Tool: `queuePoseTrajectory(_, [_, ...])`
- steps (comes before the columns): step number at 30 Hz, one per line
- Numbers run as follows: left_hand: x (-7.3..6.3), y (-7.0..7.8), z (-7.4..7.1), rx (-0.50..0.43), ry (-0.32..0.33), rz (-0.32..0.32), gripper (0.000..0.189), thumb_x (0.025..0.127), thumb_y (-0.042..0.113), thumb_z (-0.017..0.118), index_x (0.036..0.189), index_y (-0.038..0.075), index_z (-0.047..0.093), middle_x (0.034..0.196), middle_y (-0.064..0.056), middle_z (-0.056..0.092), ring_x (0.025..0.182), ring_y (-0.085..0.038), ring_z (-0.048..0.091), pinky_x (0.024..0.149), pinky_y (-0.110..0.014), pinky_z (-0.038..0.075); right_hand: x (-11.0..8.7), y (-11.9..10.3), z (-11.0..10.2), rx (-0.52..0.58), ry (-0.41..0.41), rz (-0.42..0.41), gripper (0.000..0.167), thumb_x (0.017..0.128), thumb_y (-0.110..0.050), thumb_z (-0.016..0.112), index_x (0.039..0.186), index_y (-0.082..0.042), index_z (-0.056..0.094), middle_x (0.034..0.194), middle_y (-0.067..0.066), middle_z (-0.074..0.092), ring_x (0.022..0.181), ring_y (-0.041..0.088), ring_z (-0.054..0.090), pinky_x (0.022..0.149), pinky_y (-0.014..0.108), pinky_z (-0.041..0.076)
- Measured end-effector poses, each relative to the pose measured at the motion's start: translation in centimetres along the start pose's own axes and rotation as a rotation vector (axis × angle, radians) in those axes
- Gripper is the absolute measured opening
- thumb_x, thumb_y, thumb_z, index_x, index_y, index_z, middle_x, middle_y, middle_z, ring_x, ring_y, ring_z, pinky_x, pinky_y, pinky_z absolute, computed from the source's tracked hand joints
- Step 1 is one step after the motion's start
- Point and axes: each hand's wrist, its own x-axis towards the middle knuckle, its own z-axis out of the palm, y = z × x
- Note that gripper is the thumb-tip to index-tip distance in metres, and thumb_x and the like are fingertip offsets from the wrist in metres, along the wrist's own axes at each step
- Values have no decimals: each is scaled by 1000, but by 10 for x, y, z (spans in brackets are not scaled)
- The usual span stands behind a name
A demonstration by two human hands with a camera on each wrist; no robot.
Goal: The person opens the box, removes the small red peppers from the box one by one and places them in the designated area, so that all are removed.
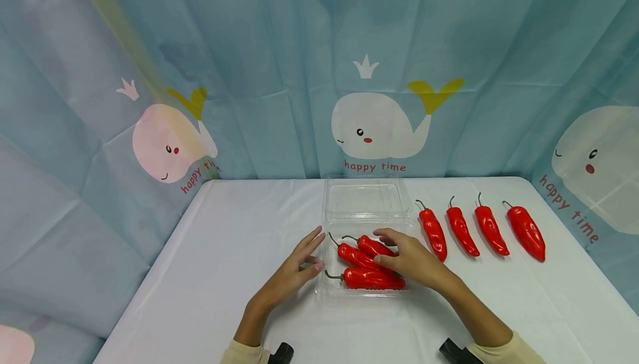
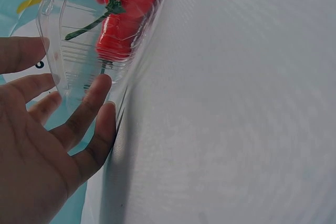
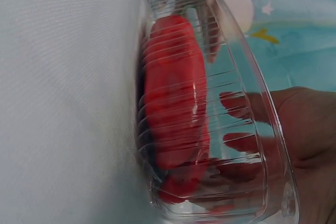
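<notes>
A clear plastic clamshell box [image 1: 366, 292] lies with its lid [image 1: 366, 197] folded back. Three glossy red chili peppers with green stems are inside: a front pepper [image 1: 374, 279], a middle pepper [image 1: 356, 256] and a back pepper [image 1: 371, 244]. My left hand [image 1: 294, 269] is at the box's left side, fingers spread and fingertips against its rim in the left wrist view. My right hand [image 1: 411, 258] reaches over the right side into the box, its fingers extended and apart by the back and middle peppers. Through the ribbed wall, those fingers [image 3: 239, 142] look blurred.
Several more red peppers stand in a row right of the box, the nearest pepper [image 1: 433, 233] close to its edge and the farthest pepper [image 1: 526, 232] near the table's right edge. A white cloth covers the table [image 1: 209, 275]. A blue whale-print curtain [image 1: 279, 75] hangs behind.
</notes>
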Motion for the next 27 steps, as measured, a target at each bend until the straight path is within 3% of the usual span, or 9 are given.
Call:
queuePoseTrajectory(10, [0,0,0,-8,-8,1,67,107,17,58,169,15,31,178,-3,14,127,-30,63,107,-47,50,1,-1,3,-45,-19,14,66,92,-20,82,151,-7,56,136,17,69,123,35,66,90,47,63])
queuePoseTrajectory(20, [0,0,-1,-11,-13,2,67,107,19,57,169,15,30,179,-4,13,127,-30,63,108,-47,50,0,0,3,-38,-11,-19,63,92,-15,81,150,-8,58,134,15,69,123,37,65,87,44,64])
queuePoseTrajectory(27, [0,0,0,-2,-1,-7,67,107,20,57,169,16,31,178,-2,14,126,-29,63,108,-50,50,0,-1,4,-58,0,5,62,91,-15,82,149,-8,59,133,15,70,120,33,66,91,45,63])
